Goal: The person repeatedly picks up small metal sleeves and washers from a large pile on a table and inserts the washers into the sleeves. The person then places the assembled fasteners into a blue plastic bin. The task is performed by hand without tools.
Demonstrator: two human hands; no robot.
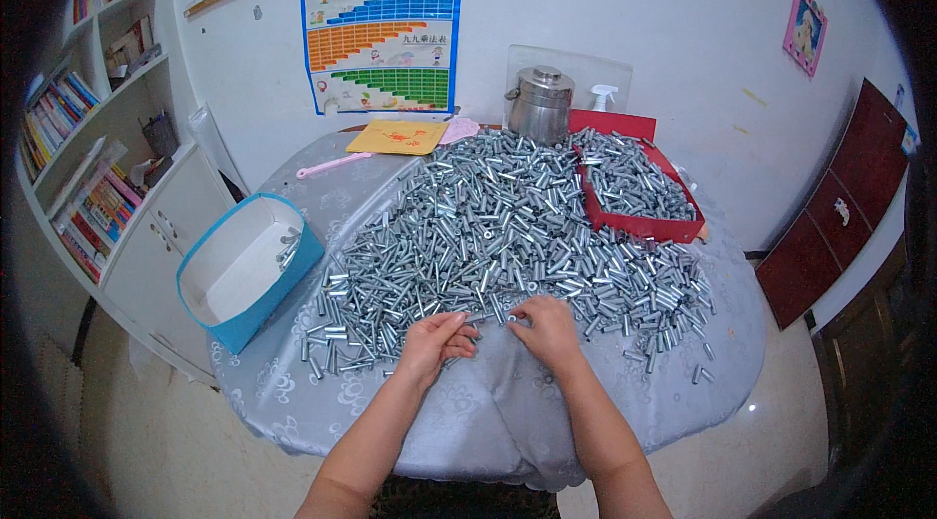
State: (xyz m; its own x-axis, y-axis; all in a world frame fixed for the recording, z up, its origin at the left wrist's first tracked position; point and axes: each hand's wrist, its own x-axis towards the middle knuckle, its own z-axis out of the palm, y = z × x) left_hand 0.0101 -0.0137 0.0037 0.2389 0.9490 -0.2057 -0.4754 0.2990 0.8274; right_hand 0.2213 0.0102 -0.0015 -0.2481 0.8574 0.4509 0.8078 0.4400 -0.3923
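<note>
Right hand (549, 332) with small, shiny, round-ended metal tube (512, 320)

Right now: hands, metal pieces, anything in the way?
Left hand at near edge of metal heap, grip unclear. Right hand pinching a metal tube. Red box right, blue bin left, neither blocking hands.

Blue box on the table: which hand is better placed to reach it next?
Probably the left hand: it is nearer to the blue box. The right hand is farther away, to the right.
</note>
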